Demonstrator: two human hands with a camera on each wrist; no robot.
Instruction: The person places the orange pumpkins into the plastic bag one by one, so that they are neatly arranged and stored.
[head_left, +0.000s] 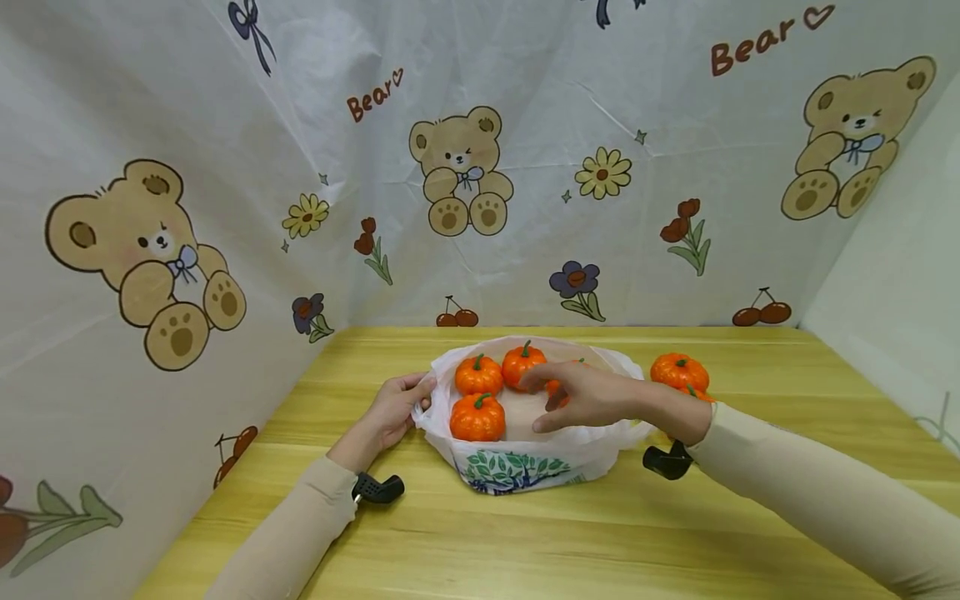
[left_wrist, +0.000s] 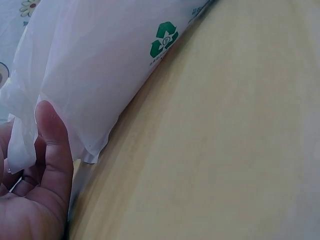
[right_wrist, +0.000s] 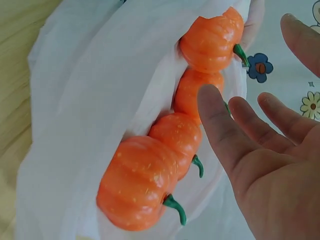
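Note:
A white plastic bag (head_left: 517, 462) with a green and blue tree print lies mouth-up on the wooden table. Several small orange pumpkins (head_left: 477, 418) with green stems sit inside it. My left hand (head_left: 397, 408) pinches the bag's left edge between thumb and fingers; the left wrist view shows a gathered strip of plastic (left_wrist: 22, 135) there. Over the bag's mouth hovers my right hand (head_left: 585, 396), its fingers spread and holding nothing. It partly hides one pumpkin (head_left: 557, 392) in the head view. The right wrist view shows a row of pumpkins (right_wrist: 140, 182) below its fingers.
More pumpkins (head_left: 678, 371) stand on the table (head_left: 450, 542) just right of the bag, partly behind my right forearm. A white cloth (head_left: 525, 275) printed with bears and flowers rises behind and to the left. A white wall (head_left: 900, 308) borders the right side.

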